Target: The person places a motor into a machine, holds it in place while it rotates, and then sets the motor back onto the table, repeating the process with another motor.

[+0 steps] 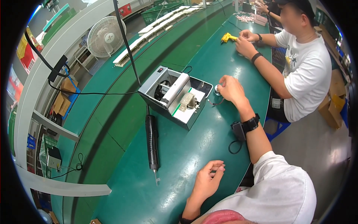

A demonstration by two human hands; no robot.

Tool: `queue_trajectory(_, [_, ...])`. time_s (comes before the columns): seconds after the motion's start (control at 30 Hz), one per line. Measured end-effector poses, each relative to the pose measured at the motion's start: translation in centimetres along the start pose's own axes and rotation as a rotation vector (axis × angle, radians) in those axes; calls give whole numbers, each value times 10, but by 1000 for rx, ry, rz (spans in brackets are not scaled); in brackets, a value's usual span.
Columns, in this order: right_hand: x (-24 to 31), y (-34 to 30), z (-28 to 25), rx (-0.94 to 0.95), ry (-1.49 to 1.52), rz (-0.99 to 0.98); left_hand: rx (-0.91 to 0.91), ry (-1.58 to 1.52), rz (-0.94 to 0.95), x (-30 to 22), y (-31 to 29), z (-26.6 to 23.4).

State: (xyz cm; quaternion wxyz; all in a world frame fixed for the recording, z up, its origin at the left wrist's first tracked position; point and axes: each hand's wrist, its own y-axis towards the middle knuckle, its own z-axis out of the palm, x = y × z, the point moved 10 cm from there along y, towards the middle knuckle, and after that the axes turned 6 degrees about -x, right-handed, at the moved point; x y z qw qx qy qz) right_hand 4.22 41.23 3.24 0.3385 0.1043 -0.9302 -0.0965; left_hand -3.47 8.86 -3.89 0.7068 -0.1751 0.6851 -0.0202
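My right hand reaches across the green bench, its fingertips closed on a small round silver part. Thin red and dark wires trail from that part onto the bench top. My left hand hovers low over the near side of the bench, fingers loosely curled and thumb a little apart, with nothing visible in it. Just left of my right hand stands a grey box-shaped machine with an open top, a roller and a metal bracket. A black electric screwdriver hangs tip down left of the machine.
A co-worker in a white shirt sits farther along, hands near a yellow tool-like piece. Pink parts lie at the far end. Beyond the bench are a green conveyor, a fan, white strips and a grey frame.
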Motion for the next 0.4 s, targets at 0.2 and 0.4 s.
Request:
queue_trajectory(0.2, [-1, 0, -9, -30, 6, 2, -19, -9, 23, -2, -1, 6])
queue_trajectory(0.4, [18, 25, -110, -416, 92, -314, -36, 15, 63, -3, 1, 2])
